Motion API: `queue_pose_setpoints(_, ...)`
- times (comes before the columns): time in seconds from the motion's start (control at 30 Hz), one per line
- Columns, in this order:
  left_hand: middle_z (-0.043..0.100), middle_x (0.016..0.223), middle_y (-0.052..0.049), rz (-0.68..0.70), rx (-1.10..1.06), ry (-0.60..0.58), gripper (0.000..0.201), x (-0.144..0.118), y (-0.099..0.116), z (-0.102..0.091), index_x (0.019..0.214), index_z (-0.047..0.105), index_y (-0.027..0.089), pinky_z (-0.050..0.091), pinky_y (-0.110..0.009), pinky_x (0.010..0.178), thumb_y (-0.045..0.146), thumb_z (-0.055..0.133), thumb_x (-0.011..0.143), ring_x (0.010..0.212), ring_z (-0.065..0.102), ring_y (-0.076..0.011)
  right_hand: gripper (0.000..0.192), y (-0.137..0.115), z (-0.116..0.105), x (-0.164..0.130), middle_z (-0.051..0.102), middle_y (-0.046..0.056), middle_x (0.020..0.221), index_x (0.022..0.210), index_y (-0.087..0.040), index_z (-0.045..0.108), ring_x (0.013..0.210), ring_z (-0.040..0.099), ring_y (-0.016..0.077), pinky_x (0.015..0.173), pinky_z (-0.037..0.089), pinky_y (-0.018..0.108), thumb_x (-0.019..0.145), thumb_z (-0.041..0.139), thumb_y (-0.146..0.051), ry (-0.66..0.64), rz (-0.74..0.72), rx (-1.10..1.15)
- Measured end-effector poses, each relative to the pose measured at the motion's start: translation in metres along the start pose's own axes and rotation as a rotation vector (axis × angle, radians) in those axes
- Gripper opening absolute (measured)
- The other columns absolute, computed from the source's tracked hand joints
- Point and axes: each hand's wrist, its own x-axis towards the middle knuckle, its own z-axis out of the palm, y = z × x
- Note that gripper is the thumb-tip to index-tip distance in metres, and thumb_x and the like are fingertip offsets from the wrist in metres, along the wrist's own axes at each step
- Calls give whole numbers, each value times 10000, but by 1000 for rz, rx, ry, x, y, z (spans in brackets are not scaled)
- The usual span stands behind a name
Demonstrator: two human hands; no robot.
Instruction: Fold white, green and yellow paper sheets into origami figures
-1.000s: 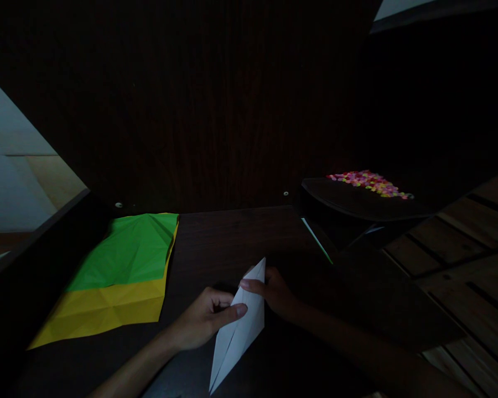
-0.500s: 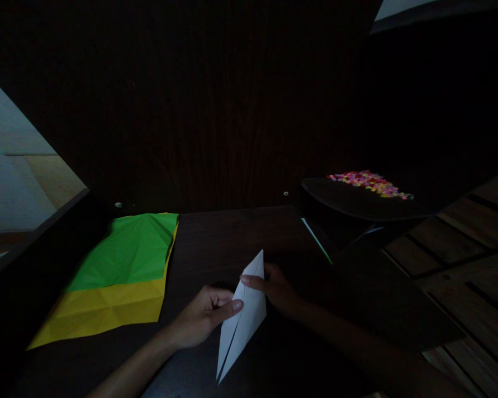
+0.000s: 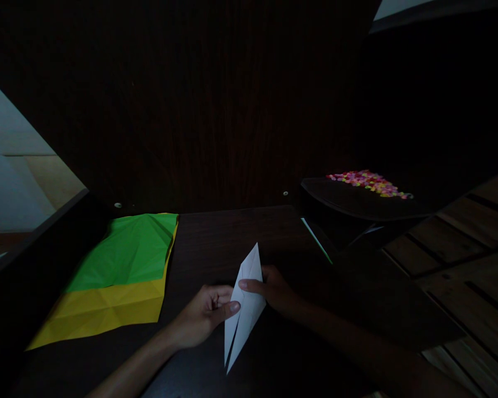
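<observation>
The white paper (image 3: pixel 244 307), folded into a long narrow kite with a split running up from its lower tip, sits near the front middle of the dark table (image 3: pixel 216 232), its upper point tilted away from the person. The left hand (image 3: pixel 205 315) pinches its left edge, thumb on top at about mid-length and the other fingers curled under or beside it. The right hand (image 3: pixel 276 287) grips the right edge, forefinger laid across the upper face and the remaining fingers hidden behind the sheet; whether they press flat or curl cannot be told in this dim light.

To fold well here, I judge the two flaps should be kept meeting along the centre line, both points aligned, and the crease pressed down with a fingertip while the other hand holds the sheet from sliding.

To the left, well apart, lies a green sheet (image 3: pixel 128 249) on top of a yellow sheet (image 3: pixel 103 309), both already creased. To the right rear stands a dark tray (image 3: pixel 348 202) bearing a heap of small coloured bits (image 3: pixel 369 182), and a thin green strip (image 3: pixel 317 240) lies along the table's edge near it. Nothing lies between the hands and the paper; the poor light is the chief hindrance.
</observation>
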Motion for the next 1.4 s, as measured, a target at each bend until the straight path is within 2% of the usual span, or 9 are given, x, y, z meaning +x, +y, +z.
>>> queue_pose_setpoints(0.23,700,866,-59,0,-137,-95,295,0,-4,-1,1033,665,138,459,-271,749,333,691,811,786,642,-168,259,-2,-2,1,636,7,656,703,-127,656,575,549,135,532,400,238,624,741,-358,-8,3,1)
queue_pose_setpoints(0.4,702,899,-66,-16,-122,-98,274,0,1,1,1030,658,137,456,-271,751,320,676,827,817,640,-168,261,-2,-3,1,615,-1,621,666,-131,635,548,528,123,505,384,229,615,745,-361,-4,13,-27)
queue_pose_setpoints(0.7,646,697,-23,0,79,48,312,1,2,0,800,695,115,403,-242,595,423,649,814,655,563,-151,271,-8,2,-3,625,15,661,678,-122,632,610,557,143,532,419,238,603,745,-357,-49,-8,-119)
queue_pose_setpoints(0.8,618,623,-2,13,107,124,329,1,2,-2,732,684,116,365,-220,536,434,650,808,574,523,-123,308,-6,3,-4,637,19,716,804,-128,640,601,568,134,504,436,226,629,747,-357,-88,-47,-70)
queue_pose_setpoints(0.87,649,647,-13,17,89,177,325,2,5,-3,747,695,115,372,-217,535,434,661,796,575,536,-126,390,-4,2,-2,637,17,741,924,-137,624,526,543,108,427,414,203,643,751,-375,-141,-68,-39)
queue_pose_setpoints(0.93,689,702,-35,27,51,227,322,2,8,-4,795,716,115,406,-230,569,434,672,783,618,573,-149,426,-2,2,-1,625,7,725,969,-139,601,446,500,81,362,380,183,662,747,-396,-189,-87,-23)
queue_pose_setpoints(1.1,707,718,-40,69,12,344,312,4,10,-6,821,743,120,437,-249,633,422,687,767,687,606,-182,273,1,0,2,564,-35,596,809,-145,578,395,490,68,365,395,174,749,680,-390,-202,-157,-48)
queue_pose_setpoints(1.2,711,735,-43,54,21,345,315,5,9,-7,846,747,117,435,-253,636,416,685,770,687,606,-185,253,1,0,1,546,-43,549,763,-146,571,378,473,63,363,376,169,774,639,-390,-205,-156,-70)
queue_pose_setpoints(1.4,728,754,-62,25,23,254,352,3,10,-4,871,751,102,447,-277,652,431,650,797,697,621,-206,224,0,-1,1,581,-32,582,787,-137,603,386,473,60,370,366,168,765,633,-357,-265,-119,-77)
